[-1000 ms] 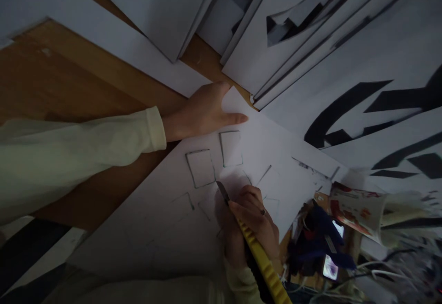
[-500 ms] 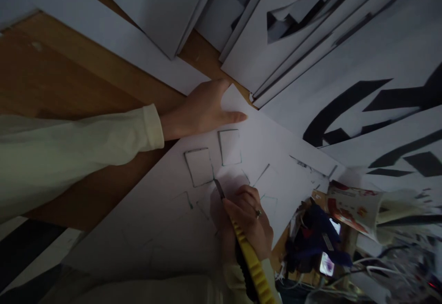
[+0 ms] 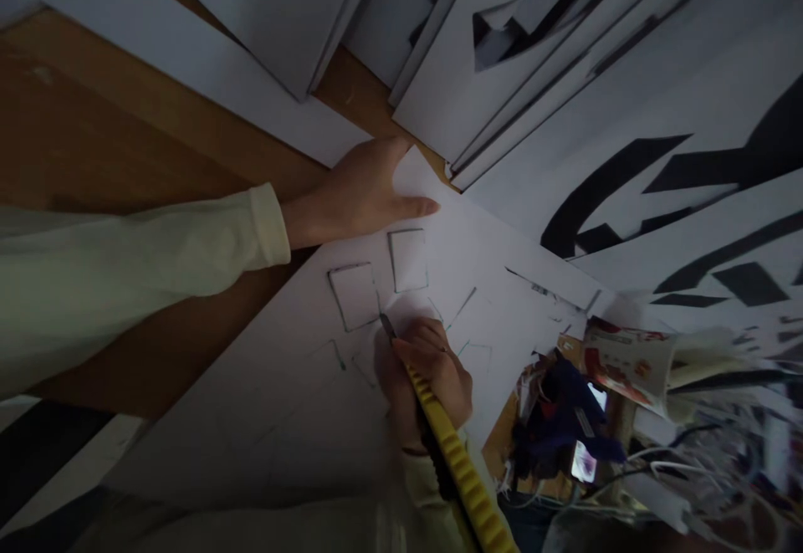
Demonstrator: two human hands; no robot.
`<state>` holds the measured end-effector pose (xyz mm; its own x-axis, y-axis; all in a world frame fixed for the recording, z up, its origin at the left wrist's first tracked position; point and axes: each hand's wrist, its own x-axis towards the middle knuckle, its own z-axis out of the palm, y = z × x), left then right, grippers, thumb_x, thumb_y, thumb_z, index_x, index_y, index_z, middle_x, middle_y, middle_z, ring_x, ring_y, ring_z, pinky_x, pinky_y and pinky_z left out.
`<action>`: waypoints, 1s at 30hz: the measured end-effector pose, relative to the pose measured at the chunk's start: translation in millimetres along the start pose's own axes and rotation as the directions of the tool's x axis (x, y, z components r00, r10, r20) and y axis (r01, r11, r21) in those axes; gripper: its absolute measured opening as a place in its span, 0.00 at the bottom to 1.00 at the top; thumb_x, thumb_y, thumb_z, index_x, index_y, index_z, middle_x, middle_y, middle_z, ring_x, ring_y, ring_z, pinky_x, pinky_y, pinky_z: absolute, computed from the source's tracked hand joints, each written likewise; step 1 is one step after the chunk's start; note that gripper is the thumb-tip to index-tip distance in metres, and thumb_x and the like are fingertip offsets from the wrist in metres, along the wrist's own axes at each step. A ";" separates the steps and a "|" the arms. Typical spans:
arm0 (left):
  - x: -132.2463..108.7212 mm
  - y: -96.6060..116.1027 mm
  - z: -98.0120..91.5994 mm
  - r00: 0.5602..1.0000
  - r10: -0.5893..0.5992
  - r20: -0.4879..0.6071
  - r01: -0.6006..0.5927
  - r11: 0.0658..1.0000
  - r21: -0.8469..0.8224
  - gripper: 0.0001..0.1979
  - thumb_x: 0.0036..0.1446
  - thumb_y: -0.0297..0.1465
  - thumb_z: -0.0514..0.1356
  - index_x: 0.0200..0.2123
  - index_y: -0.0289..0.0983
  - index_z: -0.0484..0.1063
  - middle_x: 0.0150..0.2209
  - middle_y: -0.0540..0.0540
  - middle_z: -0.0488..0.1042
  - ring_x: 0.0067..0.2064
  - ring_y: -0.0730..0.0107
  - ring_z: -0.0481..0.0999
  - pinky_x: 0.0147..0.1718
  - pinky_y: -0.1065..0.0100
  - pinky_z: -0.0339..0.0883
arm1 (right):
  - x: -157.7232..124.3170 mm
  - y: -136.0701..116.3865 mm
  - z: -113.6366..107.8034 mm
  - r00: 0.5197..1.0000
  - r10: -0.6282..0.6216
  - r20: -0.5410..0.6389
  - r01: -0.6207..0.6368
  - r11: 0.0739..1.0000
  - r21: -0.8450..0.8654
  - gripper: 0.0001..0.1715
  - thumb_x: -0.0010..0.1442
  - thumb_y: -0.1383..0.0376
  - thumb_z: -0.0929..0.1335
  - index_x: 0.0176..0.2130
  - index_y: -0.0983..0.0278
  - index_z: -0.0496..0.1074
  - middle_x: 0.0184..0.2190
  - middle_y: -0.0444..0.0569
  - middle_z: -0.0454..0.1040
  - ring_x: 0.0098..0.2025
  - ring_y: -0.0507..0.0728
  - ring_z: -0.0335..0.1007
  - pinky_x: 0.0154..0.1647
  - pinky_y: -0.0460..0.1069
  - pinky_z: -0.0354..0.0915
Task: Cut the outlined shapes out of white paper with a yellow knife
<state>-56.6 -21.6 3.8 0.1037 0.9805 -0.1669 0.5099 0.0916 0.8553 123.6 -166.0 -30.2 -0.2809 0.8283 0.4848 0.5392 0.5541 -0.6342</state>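
Observation:
A white board [image 3: 477, 243] with drawn and scored outlines lies on the wooden table. My right hand [image 3: 432, 369] grips a yellow and black utility knife [image 3: 448, 440]; its blade tip touches the board by the lower right corner of a square outline [image 3: 355, 295]. A second square outline [image 3: 408, 260] is up and to the right of that one. Across the board's upper corner lies my left hand [image 3: 370, 193], thumb stretched out flat on the surface and fingers spread toward the edge. The undersides of both hands are hidden.
White boards [image 3: 502, 76], some with cut openings, stand at the back right. A paper cup [image 3: 627, 365] lies tipped on the right, near a dark blue tool [image 3: 565, 411] and tangled cables [image 3: 708, 478]. Brown wooden table [image 3: 125, 135] shows at left.
The knife's handle has swung slightly and its blade sits at nearly the same corner of the square. The whole view has shifted a little. My left hand stays on the board.

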 end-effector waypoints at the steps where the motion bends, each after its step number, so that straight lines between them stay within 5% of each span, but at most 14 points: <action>1: -0.2 0.5 -0.2 1.000 0.005 -0.005 -0.005 1.000 -0.003 0.30 0.57 0.30 0.73 0.27 0.45 0.48 0.28 0.55 0.54 0.37 0.69 0.64 0.40 0.65 0.59 | 2.8 -3.0 2.5 0.998 0.026 -0.061 -0.024 0.999 0.038 0.15 0.59 0.78 0.70 0.37 0.58 0.72 0.21 0.37 0.63 0.23 0.53 0.64 0.35 0.53 0.72; 10: -1.0 -2.2 -0.5 0.999 0.049 -0.010 -0.049 0.997 -0.064 0.28 0.57 0.31 0.72 0.26 0.44 0.51 0.29 0.53 0.60 0.37 0.67 0.65 0.41 0.62 0.62 | 16.7 -12.1 -4.2 0.995 0.075 -0.058 -0.074 0.997 0.013 0.13 0.58 0.77 0.69 0.31 0.59 0.69 0.20 0.36 0.61 0.21 0.50 0.59 0.37 0.51 0.70; 21: 3.5 -9.5 1.9 0.999 0.047 -0.003 -0.047 0.999 -0.022 0.22 0.55 0.38 0.71 0.31 0.40 0.57 0.32 0.52 0.63 0.42 0.61 0.73 0.43 0.60 0.63 | 30.1 -17.4 -26.1 0.984 0.091 0.156 -0.099 0.994 0.045 0.13 0.57 0.77 0.68 0.33 0.58 0.70 0.19 0.34 0.60 0.19 0.49 0.60 0.33 0.48 0.69; 30: 3.6 -15.1 4.8 0.994 0.107 -0.029 -0.108 0.993 -0.054 0.21 0.55 0.36 0.71 0.33 0.40 0.59 0.31 0.51 0.63 0.39 0.64 0.71 0.40 0.62 0.63 | 29.1 -20.4 -25.6 0.976 0.174 0.133 -0.175 0.984 -0.004 0.10 0.56 0.74 0.67 0.29 0.59 0.69 0.18 0.36 0.60 0.18 0.49 0.59 0.31 0.48 0.69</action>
<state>-59.8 -20.3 -12.0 0.1327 0.9893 -0.0600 0.4487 -0.0059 0.8937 124.7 -155.4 12.2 -0.2858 0.9158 0.2822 0.5832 0.3999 -0.7070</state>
